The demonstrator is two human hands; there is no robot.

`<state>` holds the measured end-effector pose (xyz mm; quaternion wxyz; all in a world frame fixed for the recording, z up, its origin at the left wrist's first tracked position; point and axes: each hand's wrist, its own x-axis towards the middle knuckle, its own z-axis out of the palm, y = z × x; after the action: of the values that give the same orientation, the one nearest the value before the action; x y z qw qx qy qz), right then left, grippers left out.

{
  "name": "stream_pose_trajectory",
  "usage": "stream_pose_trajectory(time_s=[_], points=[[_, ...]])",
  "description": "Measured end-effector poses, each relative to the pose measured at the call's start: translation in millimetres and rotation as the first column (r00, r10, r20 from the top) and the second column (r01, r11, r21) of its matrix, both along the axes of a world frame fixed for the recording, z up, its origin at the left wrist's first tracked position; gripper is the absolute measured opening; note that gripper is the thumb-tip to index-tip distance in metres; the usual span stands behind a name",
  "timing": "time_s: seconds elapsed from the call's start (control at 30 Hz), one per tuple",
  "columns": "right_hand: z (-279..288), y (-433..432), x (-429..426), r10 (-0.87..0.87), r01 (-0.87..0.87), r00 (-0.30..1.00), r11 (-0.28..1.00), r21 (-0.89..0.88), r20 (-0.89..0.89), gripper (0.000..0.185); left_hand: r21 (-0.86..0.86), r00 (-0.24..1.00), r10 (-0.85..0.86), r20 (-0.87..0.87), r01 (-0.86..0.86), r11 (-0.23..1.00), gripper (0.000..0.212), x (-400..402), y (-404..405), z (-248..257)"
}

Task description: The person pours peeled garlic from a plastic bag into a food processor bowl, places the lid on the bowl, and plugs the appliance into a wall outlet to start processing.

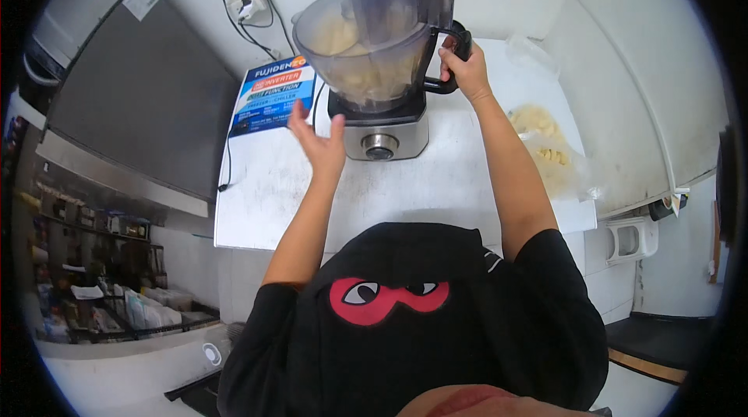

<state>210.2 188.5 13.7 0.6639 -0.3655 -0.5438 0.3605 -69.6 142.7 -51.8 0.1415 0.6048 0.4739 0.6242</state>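
Observation:
A food processor stands before me, its clear bowl (374, 75) holding pale yellow chunks, possibly cut fruit. The bowl rests on a silver and black motor base (385, 136) with a round control knob (380, 146) in front. My right hand (467, 69) grips the black bowl handle (461, 43). On top, a clear lid with a tall feed chute (383, 2) covers the bowl. My left hand (318, 142) is raised at the left of the base, fingers apart and holding nothing. It appears in front of a blue and white printed sheet (272, 96).
Clear plastic bags with pale yellow pieces (546, 148) lie on the white tabletop (444, 183) at right. A wall outlet (245, 6) has a plug and black cords. A dark grey appliance (140, 90) borders the left; a white plastic stool (631, 240) is at right.

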Motion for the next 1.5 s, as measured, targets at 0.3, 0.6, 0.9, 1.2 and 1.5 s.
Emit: stream_pose_trajectory(time_s=[0.3,0.6,0.9,1.2,1.5], points=[[11.3,40.7,7.0,-0.089,0.114,0.977,0.986,-0.125,0.196,0.017,0.470,0.674,0.168,-0.719,0.295,0.832,0.068,44.2,10.2,270.7],[20.4,38.3,0.5,-0.315,0.336,0.935,0.932,-0.132,0.162,0.017,-0.391,0.231,-0.348,-0.909,-0.177,0.903,0.061,147.1,48.3,343.9],[20.9,42.5,0.4,-0.326,0.342,0.931,0.936,-0.082,0.166,0.014,-0.705,0.156,-0.703,-0.694,0.049,0.707,0.055,126.2,67.2,344.9],[20.2,37.6,-1.0,-0.339,0.353,0.928,0.933,-0.075,0.157,0.014,-0.576,0.107,-0.603,-0.791,0.203,0.792,0.057,105.1,58.8,336.4],[20.7,31.2,-3.4,-0.306,0.315,0.944,0.947,-0.064,0.123,0.016,-0.340,0.272,-0.288,-0.918,-0.169,0.925,0.057,152.1,31.9,330.9]])
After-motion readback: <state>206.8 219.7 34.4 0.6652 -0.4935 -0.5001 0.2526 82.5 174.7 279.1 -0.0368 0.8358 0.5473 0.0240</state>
